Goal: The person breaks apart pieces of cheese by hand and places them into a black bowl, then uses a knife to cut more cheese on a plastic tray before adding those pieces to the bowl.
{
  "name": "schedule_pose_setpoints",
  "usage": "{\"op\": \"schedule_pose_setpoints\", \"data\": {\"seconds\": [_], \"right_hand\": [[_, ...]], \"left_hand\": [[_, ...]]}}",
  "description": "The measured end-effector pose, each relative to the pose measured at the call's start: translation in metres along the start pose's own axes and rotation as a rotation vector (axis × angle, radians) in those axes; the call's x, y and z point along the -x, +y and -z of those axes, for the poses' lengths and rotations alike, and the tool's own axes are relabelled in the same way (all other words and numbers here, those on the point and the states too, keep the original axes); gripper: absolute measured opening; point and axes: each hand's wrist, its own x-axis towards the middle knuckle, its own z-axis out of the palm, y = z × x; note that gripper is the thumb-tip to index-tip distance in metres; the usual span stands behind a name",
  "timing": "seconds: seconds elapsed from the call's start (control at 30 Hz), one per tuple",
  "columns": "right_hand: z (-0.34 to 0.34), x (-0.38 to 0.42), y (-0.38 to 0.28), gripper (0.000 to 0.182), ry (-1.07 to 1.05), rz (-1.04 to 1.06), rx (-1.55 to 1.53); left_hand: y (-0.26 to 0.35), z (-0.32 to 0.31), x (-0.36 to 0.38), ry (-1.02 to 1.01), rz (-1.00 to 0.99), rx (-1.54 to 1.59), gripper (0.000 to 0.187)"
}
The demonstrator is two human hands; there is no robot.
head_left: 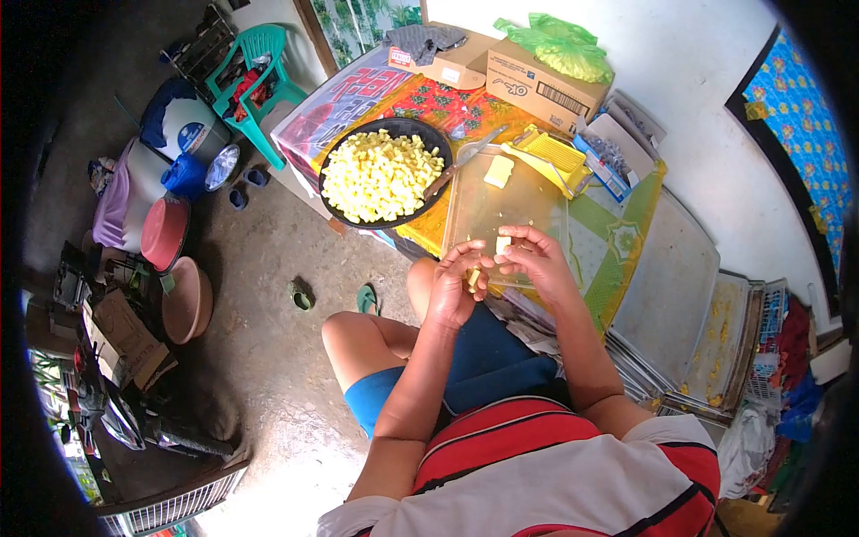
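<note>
My left hand (460, 283) is closed around small yellow pieces (474, 279) in its curled fingers. In my right hand (537, 261), a pale yellow cube (503, 244) is pinched between thumb and fingertips. Both hands are over the near edge of a translucent cutting board (510, 215). A larger pale yellow block (499, 172) lies on the board's far part, with small crumbs nearer. To the left, a round black tray (334, 204) bears a heap of pale yellow cubes (380, 177). A knife (465, 159) rests between tray and board, handle toward the tray.
Behind the board are a yellow plastic basket (548, 159), an open box of clear packets (608, 154) and cardboard boxes (541, 89) under a green bag (559, 46). Metal trays (667, 259) lean on the right. A green chair (255, 85) and basins (186, 300) stand at left.
</note>
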Motion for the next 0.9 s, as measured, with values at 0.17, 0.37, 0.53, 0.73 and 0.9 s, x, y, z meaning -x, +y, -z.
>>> {"op": "schedule_pose_setpoints", "data": {"seconds": [0.17,0.37,0.53,0.73,0.9], "right_hand": [[0.001,-0.002,0.003,0.031,-0.028,0.043,0.032],[0.001,-0.004,0.006,0.03,-0.076,0.049,0.02],[0.001,-0.004,0.008,0.029,-0.079,0.051,0.006],[0.0,-0.005,0.007,0.03,-0.06,0.003,-0.012],[-0.005,-0.001,-0.003,0.033,-0.038,-0.028,-0.062]], "left_hand": [[-0.003,-0.001,0.0,0.012,-0.011,-0.072,0.019],[-0.007,0.0,-0.002,-0.014,-0.043,-0.181,0.013],[-0.004,-0.001,-0.002,-0.024,-0.036,-0.177,0.013],[-0.004,0.004,-0.003,-0.014,-0.019,-0.117,0.017],[0.002,-0.001,-0.002,-0.018,0.032,0.047,0.019]]}}
